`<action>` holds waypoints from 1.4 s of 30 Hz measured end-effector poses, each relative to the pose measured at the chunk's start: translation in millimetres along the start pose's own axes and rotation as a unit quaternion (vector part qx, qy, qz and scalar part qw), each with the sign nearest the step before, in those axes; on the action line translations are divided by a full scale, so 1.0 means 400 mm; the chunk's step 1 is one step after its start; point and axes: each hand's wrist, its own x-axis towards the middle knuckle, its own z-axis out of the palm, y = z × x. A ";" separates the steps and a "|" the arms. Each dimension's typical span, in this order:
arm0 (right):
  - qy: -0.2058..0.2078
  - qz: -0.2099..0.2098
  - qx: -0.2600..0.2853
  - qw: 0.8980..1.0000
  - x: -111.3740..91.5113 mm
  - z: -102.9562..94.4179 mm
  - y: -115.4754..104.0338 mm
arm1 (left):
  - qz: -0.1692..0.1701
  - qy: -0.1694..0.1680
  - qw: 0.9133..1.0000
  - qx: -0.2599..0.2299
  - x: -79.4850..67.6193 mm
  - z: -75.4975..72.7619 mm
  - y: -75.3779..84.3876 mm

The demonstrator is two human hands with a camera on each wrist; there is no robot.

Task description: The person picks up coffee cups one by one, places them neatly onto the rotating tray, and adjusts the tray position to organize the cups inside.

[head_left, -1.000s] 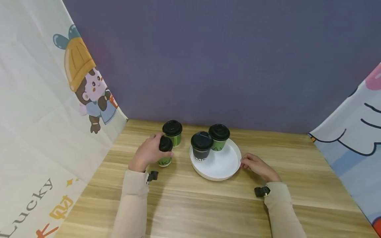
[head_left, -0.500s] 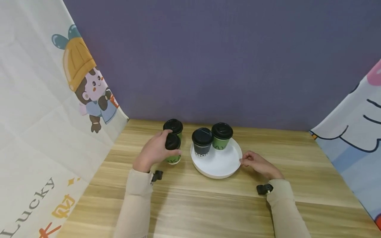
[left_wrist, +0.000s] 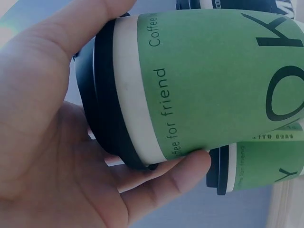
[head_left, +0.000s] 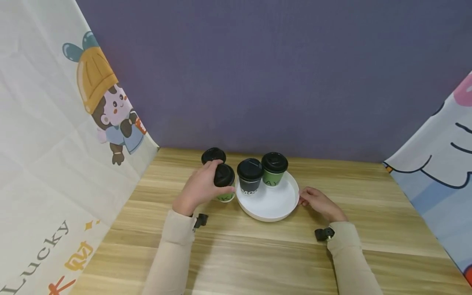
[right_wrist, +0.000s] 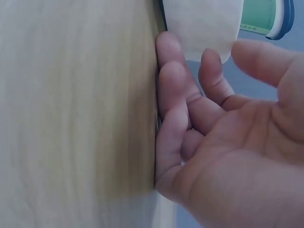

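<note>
My left hand [head_left: 199, 189] grips a green paper coffee cup [left_wrist: 213, 80] by its black lid [head_left: 224, 175], thumb and fingers spread around the top. The cup is upright, right beside the left rim of a round white tray [head_left: 271, 207]. On the tray stand a black paper cup [head_left: 249, 184] and another green cup [head_left: 273, 177], both with black lids. At the tray's right rim, my right hand [head_left: 321, 203] pinches the edge between thumb and fingertips, its other fingers curled low by the tabletop in the right wrist view.
Behind my left hand stands another black-lidded cup [head_left: 213, 155], its body mostly hidden. The wooden table [head_left: 258, 262] ends at a purple-grey backdrop [head_left: 273, 82]. Printed white cloths hang at the left [head_left: 44, 123] and right [head_left: 442, 164].
My left hand has moved right with the green cup, from beside the back-left cup to the tray's left rim. The right hand has stayed at the tray's right edge.
</note>
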 end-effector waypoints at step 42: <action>0.002 0.023 -0.006 1.000 -0.006 0.014 0.003 | 0.001 0.003 1.000 -0.005 -0.007 0.000 -0.027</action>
